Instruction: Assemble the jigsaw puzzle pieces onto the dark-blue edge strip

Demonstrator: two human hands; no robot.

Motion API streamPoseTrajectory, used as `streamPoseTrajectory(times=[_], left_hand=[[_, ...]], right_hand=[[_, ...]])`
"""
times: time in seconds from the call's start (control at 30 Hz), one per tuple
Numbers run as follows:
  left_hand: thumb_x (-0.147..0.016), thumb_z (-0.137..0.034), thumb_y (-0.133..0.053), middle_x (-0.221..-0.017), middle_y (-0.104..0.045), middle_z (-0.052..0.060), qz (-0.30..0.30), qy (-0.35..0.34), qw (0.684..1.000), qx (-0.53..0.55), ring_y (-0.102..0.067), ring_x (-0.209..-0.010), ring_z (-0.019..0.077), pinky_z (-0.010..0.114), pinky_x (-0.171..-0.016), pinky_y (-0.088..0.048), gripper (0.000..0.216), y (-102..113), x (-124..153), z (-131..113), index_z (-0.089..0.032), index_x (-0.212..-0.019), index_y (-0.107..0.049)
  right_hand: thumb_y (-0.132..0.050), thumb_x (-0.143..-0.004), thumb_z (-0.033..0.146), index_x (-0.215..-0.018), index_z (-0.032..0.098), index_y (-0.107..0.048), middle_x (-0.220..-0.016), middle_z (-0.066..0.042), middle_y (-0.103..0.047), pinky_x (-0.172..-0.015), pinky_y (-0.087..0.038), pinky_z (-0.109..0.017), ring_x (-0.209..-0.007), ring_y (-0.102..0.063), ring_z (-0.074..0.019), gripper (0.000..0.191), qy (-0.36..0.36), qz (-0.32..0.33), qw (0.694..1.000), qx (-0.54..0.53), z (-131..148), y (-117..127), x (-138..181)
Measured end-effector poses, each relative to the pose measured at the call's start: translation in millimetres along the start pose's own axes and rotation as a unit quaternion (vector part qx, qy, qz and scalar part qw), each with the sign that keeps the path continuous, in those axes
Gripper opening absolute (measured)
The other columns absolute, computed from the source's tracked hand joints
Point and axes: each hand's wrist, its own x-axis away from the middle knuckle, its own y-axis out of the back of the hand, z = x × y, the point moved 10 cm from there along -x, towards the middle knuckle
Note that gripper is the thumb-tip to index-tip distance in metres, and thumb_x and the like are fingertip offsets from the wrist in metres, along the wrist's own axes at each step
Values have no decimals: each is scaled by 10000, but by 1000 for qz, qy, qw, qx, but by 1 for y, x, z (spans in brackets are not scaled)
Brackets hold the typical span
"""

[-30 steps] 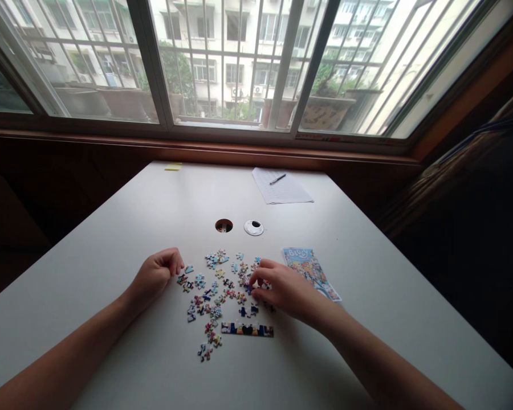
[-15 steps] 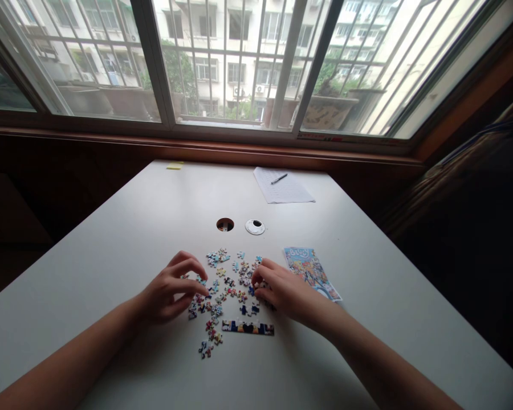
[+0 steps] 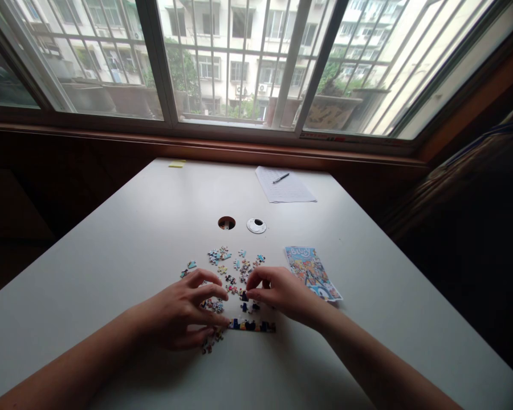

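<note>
Only one joined strip (image 3: 252,326) is assembled at lower centre of the counter (image 3: 111,245); loose pieces (image 3: 235,270) remain scattered above it. Left hand (image 3: 183,310) spread open touching the strip's end; right hand (image 3: 282,293) pinching a piece

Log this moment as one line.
left hand: on pieces, at strip | right hand: pinching piece | leaflet right

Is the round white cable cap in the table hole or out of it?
Out: the round white cable cap lies on the white table beside the open round hole.
</note>
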Motion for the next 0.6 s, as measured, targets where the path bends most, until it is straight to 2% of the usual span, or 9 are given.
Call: streamPoseTrajectory(times=[0.17, 0.33, 0.47, 0.6], left_hand=[[-775, -191, -766, -1269, -576, 41, 2, -8, 1000, -20, -433, -1243, 303, 440, -1003, -508, 547, -5, 1, -1, -386, -1269, -633], [-778, -197, -766, -1295, -557, 35, -7, -9, 1000, -23, -435, -1234, 300, 447, -1006, -502, 565, -4, 1, -2, -406, -1282, -618], [-795, -184, -743, -1260, -570, 38, -17, -11, 1000, -6, -435, -1224, 292, 440, -1018, -488, 525, -3, 2, -1, -397, -1263, -636], [-783, -161, -740, -1222, -586, 50, -21, -15, 1000, 3, -450, -1199, 287, 427, -1001, -498, 487, -1, 2, -2, -363, -1220, -666]], right_hand=[[-650, -837, 198, -1037, 261, -774, -888, -2, -736, -684, -436, -242, -750, -611, -140, 244, 19, -6, 1000, -17, 3, -16, -2], [-628, -820, 147, -969, 257, -797, -885, -4, -724, -723, -436, -241, -789, -608, -142, 250, 58, 0, 998, 4, 14, -22, 0], [-636, -812, 187, -935, 235, -780, -866, 10, -741, -669, -428, -226, -736, -610, -130, 195, 22, 23, 999, -20, 7, -25, 0], [-682, -783, 231, -865, 210, -749, -845, 10, -743, -646, -421, -220, -753, -622, -136, 108, -22, 12, 999, -35, -2, -23, 1]])
